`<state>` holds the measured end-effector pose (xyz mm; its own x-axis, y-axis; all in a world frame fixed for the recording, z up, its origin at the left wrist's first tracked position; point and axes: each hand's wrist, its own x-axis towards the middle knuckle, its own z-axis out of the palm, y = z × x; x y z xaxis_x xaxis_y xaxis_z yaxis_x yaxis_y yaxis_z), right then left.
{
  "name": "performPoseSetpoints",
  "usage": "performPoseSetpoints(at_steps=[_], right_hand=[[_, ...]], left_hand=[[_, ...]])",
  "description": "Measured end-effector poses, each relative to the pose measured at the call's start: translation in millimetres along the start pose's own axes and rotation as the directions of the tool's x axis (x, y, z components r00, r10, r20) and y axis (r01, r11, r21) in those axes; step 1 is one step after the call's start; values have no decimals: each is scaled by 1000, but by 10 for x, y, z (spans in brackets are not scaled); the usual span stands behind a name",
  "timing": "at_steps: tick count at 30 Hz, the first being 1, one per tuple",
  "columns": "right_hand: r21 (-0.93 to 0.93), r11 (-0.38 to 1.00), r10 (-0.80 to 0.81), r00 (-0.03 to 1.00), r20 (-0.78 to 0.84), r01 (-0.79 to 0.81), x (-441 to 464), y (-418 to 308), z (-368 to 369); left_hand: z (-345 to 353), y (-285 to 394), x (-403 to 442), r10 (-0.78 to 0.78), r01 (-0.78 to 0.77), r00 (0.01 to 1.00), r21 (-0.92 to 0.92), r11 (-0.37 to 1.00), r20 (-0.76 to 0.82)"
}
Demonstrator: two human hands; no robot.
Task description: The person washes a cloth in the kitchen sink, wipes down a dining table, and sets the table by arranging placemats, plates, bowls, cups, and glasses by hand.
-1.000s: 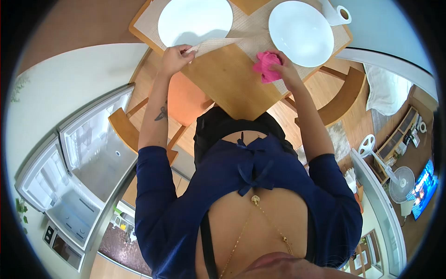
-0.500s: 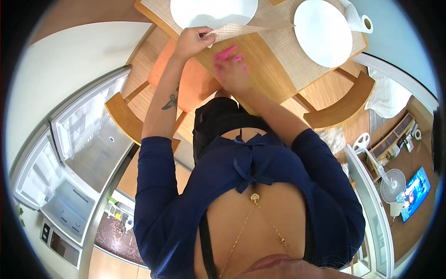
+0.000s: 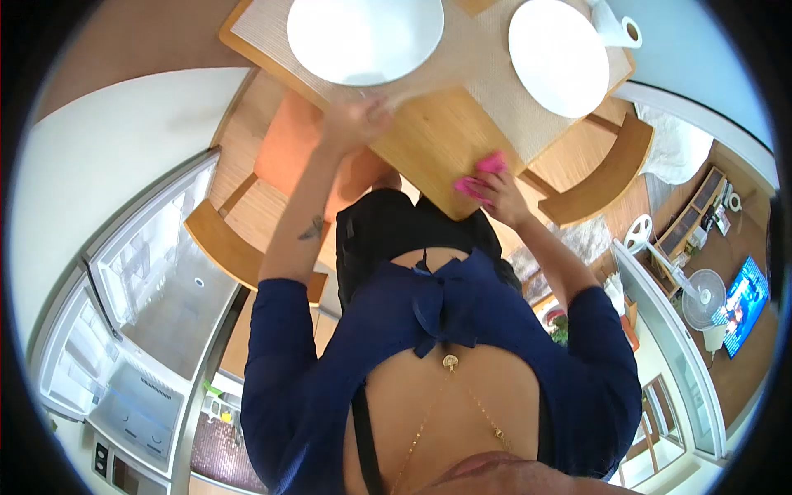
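right hand [image 3: 503,200]: grips cloth [image 3: 473,189] at table [image 3: 441,136] edge, 2 o'clock | left hand [image 3: 355,128]: 11, at mat [image 3: 266,31], blurred, grip unclear | plates [image 3: 559,62]: 12 and 1, on mats | roll [image 3: 630,31]: 1 | chairs [image 3: 615,183]: 9, 2

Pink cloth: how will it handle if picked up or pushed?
The pink cloth is probably floppy: it bunches into loose folds in the right hand. Likely light for its size, since it looks like a small piece of fabric. Pushed across the wooden tabletop, it would probably crumple rather than roll, having no firm round shape.
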<state>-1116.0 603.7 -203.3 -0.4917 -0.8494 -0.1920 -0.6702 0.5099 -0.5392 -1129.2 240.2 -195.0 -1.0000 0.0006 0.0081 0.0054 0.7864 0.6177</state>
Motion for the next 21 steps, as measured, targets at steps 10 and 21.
performPoseSetpoints(at_steps=[10,21], right_hand=[[870,460,755,594,-276,-180,1034,219,-1047],[505,847,255,709,-658,165,4459,-272,-1540]], left_hand=[[308,51,-464,105,-96,994,-190,977,40],[-54,-547,-17,-367,383,920,127,915,-137]])
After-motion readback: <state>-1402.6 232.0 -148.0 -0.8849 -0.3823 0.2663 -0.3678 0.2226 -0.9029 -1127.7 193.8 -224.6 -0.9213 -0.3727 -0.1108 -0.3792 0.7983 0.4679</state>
